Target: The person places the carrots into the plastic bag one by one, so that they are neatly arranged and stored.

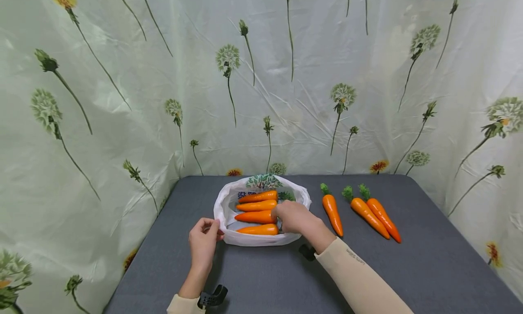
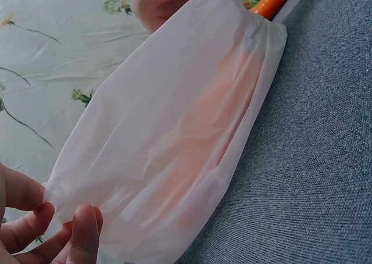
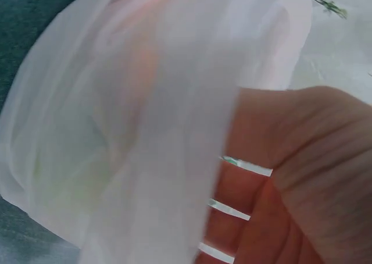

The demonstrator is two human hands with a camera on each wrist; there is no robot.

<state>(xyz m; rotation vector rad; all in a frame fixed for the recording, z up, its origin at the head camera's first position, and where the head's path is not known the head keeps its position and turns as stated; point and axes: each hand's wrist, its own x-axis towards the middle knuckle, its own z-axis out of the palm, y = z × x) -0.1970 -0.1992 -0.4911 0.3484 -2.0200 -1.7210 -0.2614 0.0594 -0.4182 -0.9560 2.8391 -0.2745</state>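
Four carrots point(image 1: 257, 212) were already laid in the white bag point(image 1: 229, 200) on the surface point(image 1: 261, 277); three carrots point(image 1: 359, 211) remained beside it. The bag's rim was pinched by the left hand point(image 1: 203, 241); the right hand point(image 1: 292, 216), fingers curled, was reaching inside, its hold not discernible.

A grey table point(image 1: 429, 268) stands enclosed by pale green cloth point(image 1: 122, 100) printed with dandelions.

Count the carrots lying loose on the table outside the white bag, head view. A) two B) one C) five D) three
D: three carrots lie on the grey table to the right of the white bag, while four more sit inside the bag, where the right hand reaches in and the left hand pinches the rim.
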